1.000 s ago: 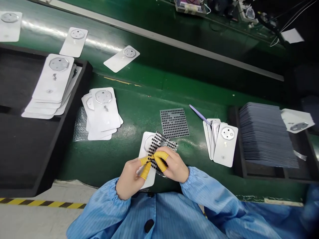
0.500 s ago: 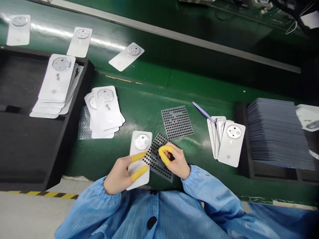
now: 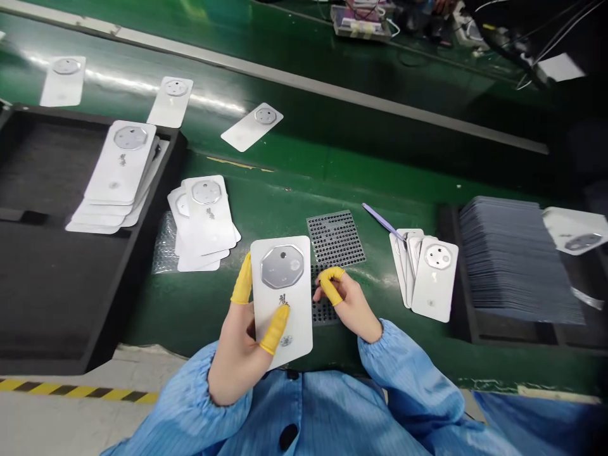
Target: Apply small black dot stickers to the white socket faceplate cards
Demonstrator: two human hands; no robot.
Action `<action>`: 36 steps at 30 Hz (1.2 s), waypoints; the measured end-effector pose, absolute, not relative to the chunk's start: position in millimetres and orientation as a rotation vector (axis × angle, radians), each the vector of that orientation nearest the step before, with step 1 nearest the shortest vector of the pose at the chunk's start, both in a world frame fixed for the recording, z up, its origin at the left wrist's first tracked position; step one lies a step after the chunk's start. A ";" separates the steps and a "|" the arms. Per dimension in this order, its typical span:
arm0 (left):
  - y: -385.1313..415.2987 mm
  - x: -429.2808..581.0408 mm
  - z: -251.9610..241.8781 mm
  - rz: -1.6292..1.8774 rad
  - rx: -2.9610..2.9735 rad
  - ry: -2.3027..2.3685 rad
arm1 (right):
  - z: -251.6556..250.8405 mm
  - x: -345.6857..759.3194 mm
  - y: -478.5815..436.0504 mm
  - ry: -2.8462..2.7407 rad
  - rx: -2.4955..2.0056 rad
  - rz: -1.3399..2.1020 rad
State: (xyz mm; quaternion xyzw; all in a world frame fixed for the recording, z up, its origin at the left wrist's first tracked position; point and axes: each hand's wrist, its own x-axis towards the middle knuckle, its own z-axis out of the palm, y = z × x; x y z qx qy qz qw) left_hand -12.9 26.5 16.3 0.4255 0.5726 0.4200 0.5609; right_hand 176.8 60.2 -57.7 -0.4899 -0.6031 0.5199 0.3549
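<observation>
My left hand [image 3: 240, 361], with yellow finger cots on thumb and forefinger, grips a white phone back cover [image 3: 299, 329] by its left edge and face. The cover is raised and tilted towards me, showing a silver octagonal camera ring and dark lettering. My right hand [image 3: 354, 301], also in yellow finger cots, is just right of the cover, its thumb and forefinger curled together. Anything between those fingertips is too small to make out. Beneath it lies a sheet of black dots [image 3: 325, 315], partly hidden by the cover and hand. Another dotted sheet [image 3: 337, 237] lies just beyond.
Fanned covers [image 3: 209, 218] lie on bubble wrap at left, beside a black tray [image 3: 42, 285] bearing more covers [image 3: 118, 164]. At right, lilac tweezers [image 3: 380, 218] touch several covers [image 3: 434, 282], near a tray of grey sheets [image 3: 513, 259]. Single covers [image 3: 254, 126] lie along the back.
My left hand has lifted the cover off the table towards the camera, upright and nearer. My right hand has stayed by the dotted sheet, fingers still curled. The whole view has shifted slightly.
</observation>
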 end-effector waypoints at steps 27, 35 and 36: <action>-2.4 23.2 -3.3 1.086 1.456 1.531 | 9.2 161.5 28.6 -1.989 -1.103 0.263; 11.9 23.8 13.4 0.973 1.761 1.628 | 13.5 157.1 30.3 -2.046 -1.082 0.304; 12.0 23.6 12.7 0.972 1.780 1.623 | 13.9 156.2 29.9 -2.057 -1.081 0.322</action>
